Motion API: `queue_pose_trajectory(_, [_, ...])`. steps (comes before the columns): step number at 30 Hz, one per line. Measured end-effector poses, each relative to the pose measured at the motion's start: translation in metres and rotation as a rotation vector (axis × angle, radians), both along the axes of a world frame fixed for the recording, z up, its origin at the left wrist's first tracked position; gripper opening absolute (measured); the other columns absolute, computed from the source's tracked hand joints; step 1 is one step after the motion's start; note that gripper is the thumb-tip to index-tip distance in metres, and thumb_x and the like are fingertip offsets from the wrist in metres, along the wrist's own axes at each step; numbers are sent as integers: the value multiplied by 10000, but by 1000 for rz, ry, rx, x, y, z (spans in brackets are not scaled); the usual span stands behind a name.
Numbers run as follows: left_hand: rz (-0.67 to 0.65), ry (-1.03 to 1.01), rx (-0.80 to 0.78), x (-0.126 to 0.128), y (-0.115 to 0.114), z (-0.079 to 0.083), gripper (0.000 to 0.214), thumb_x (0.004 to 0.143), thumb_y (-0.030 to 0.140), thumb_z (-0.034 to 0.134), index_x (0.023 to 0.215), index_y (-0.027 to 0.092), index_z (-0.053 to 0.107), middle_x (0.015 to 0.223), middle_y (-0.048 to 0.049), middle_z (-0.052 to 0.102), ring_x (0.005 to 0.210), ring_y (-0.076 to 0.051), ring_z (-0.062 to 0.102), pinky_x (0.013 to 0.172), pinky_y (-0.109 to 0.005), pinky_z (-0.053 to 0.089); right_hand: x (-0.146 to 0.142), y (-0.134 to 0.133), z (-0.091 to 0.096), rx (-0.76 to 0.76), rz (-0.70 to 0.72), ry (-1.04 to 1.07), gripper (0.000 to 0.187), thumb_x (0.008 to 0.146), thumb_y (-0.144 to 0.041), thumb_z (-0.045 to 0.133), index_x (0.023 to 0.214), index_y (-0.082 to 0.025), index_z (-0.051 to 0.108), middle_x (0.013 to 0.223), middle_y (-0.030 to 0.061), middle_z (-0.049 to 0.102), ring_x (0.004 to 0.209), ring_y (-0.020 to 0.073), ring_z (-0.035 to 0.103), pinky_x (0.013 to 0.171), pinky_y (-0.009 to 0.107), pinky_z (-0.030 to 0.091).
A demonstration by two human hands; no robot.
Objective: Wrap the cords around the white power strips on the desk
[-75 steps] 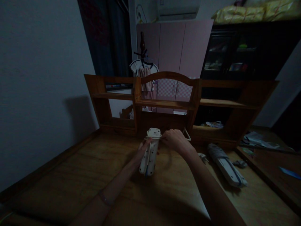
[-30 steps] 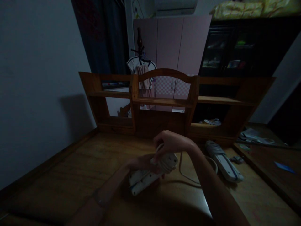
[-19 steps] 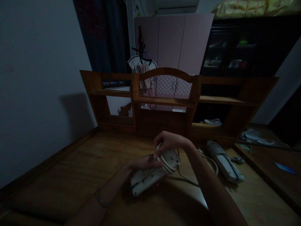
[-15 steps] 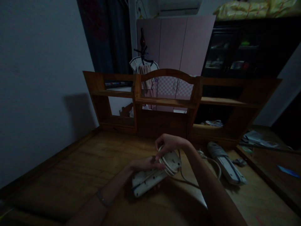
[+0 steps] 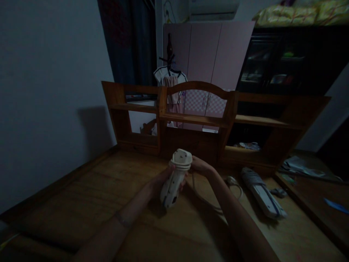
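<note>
A white power strip [image 5: 174, 187] is tilted up above the wooden desktop, its screw-dotted back towards me. My left hand [image 5: 163, 177] is closed around its middle, thumb on the near side and fingertips showing on the right. Several turns of white cord [image 5: 181, 166] wrap the strip near its upper end. Beside that end, my right hand [image 5: 201, 166] is closed on the cord, with its fingertips partly hidden behind the strip. A loose length of cord hangs below it and runs over the desktop to a plug [image 5: 231, 180].
On the right lies a second power strip [image 5: 265, 198] with its cord wound around it, its plug [image 5: 278, 192] alongside. A wooden shelf unit [image 5: 193, 117] borders the desk's back. A wall [image 5: 54, 109] rises on the left, and a blue item [image 5: 335, 205] lies far right.
The power strip has turned from slanting sideways to more upright, its wrapped end now pointing away from me. My right hand has moved from above the coils to the strip's right side.
</note>
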State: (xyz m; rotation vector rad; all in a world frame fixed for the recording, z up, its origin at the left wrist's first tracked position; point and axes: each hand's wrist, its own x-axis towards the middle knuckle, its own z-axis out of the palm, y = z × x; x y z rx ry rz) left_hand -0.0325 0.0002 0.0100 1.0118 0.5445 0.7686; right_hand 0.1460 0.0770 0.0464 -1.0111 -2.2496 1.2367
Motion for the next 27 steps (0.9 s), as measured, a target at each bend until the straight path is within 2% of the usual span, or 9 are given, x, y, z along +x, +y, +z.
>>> queue_pose_trajectory(4, [109, -13, 6, -8, 24, -7, 656, 724, 718, 494, 1060, 165, 606, 699, -65, 622, 565, -171, 600, 500, -257, 477, -8, 0, -5, 24, -73, -121, 243, 905, -271, 308, 819, -151, 501, 612, -28, 491, 455, 51, 407, 456, 147, 366])
queue_pose_trajectory(8, [248, -12, 10, -13, 35, -13, 598, 775, 650, 493, 1068, 145, 618, 694, -76, 634, 540, -170, 608, 466, -256, 481, -6, -9, 6, 125, -168, -317, 194, 860, -207, 416, 1014, -147, 517, 747, 28, 601, 482, 78, 505, 476, 183, 416])
queue_pose_trajectory(10, [293, 3, 2, -15, 37, -13, 579, 777, 620, 519, 1075, 134, 620, 706, -82, 643, 544, -175, 617, 463, -263, 491, -1, -16, 18, 223, -230, -405, 232, 839, -186, 454, 1061, -153, 517, 879, 79, 635, 584, 119, 583, 542, 221, 446])
queue_pose_trajectory(12, [338, 37, 1, -16, 37, -13, 569, 769, 602, 547, 1049, 115, 632, 702, -90, 649, 535, -176, 619, 466, -268, 498, 5, -24, 32, 337, -291, -482, 215, 849, -196, 454, 1039, -157, 547, 968, 124, 638, 774, 194, 634, 663, 289, 463])
queue_pose_trajectory(15, [411, 77, 19, -13, 38, -14, 538, 756, 587, 578, 974, 101, 652, 686, -96, 654, 512, -171, 613, 456, -264, 495, 12, -39, 53, 471, -350, -568, 200, 864, -239, 459, 984, -164, 600, 1003, 155, 638, 973, 289, 607, 794, 392, 430])
queue_pose_trajectory(18, [443, 81, 61, -6, 36, -13, 512, 755, 573, 592, 940, 100, 659, 693, -94, 662, 523, -175, 617, 472, -279, 509, 13, -55, 66, 588, -337, -675, 205, 862, -250, 470, 956, -174, 636, 972, 142, 657, 947, 297, 626, 777, 386, 434])
queue_pose_trajectory(21, [482, 75, 92, -1, 34, -8, 527, 758, 579, 586, 930, 87, 664, 677, -91, 665, 526, -170, 621, 489, -274, 519, 10, -63, 72, 676, -301, -764, 205, 858, -239, 476, 938, -185, 657, 941, 121, 674, 889, 272, 652, 717, 340, 448])
queue_pose_trajectory(27, [669, 102, 29, 2, 31, 2, 561, 722, 615, 607, 972, 113, 620, 631, -72, 666, 498, -190, 630, 443, -277, 511, 4, -69, 78, 698, -301, -759, 207, 869, -270, 502, 962, -189, 668, 956, 114, 678, 904, 254, 648, 714, 311, 440])
